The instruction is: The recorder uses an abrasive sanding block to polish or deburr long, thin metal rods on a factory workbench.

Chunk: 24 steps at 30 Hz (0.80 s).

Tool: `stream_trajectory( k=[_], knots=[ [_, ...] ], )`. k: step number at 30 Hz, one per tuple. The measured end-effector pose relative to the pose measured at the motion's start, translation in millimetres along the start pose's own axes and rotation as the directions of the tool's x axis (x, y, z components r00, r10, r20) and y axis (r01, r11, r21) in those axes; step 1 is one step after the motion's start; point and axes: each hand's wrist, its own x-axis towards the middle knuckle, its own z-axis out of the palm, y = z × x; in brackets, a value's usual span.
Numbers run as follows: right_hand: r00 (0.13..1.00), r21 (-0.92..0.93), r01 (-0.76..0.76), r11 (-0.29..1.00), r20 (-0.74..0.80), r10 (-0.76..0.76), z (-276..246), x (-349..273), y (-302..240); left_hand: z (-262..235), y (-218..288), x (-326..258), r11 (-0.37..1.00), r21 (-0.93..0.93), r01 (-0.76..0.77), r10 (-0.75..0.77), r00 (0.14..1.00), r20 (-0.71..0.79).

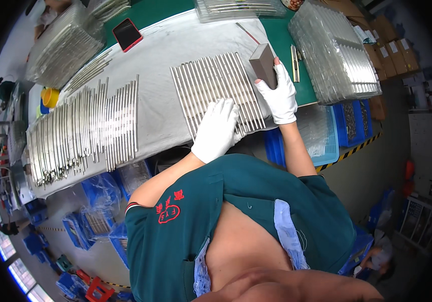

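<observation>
The right hand grips a grey block at the far right corner of the rods. The rods run near to far, and the left hand presses flat with spread fingers on their near ends

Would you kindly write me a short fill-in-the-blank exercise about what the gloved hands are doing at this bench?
1. Both hands wear ____ gloves.
2. The right hand holds a grey ____ over the row of metal rods.
3. The left hand rests flat on the ____ edge of that row.
4. A ____ phone lies on the white cloth.

Missing words: white; block; near; red
</observation>
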Motion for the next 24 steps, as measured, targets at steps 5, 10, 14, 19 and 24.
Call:
stream_trajectory(
  k=[5,10,14,19,24],
  knots=[
    [1.000,0.001,0.003,1.000,0.002,-0.003,-0.9,0.6,0.0,-4.0,4.5,0.2,0.998,-0.055,0.008,-0.012,0.998,-0.066],
    [1.000,-0.005,-0.014,1.000,0.013,0.014,-0.1,1.7,-0.8,-9.0,2.0,3.3,0.995,-0.090,-0.040,0.038,0.999,-0.028],
    [1.000,-0.011,0.007,1.000,0.007,-0.006,0.8,2.2,0.9,-30.7,-14.7,16.7,0.964,-0.168,-0.204,0.140,0.934,-0.328],
    [1.000,-0.011,0.018,1.000,0.017,-0.017,1.3,0.8,3.3,-80.3,-55.0,16.0,0.588,-0.799,-0.128,-0.449,0.769,-0.454],
    [0.999,0.008,-0.017,1.000,0.050,0.017,-0.5,1.6,1.7,-129.1,-57.4,-8.0,0.650,-0.746,0.143,-0.646,0.622,-0.443]
  ],
)
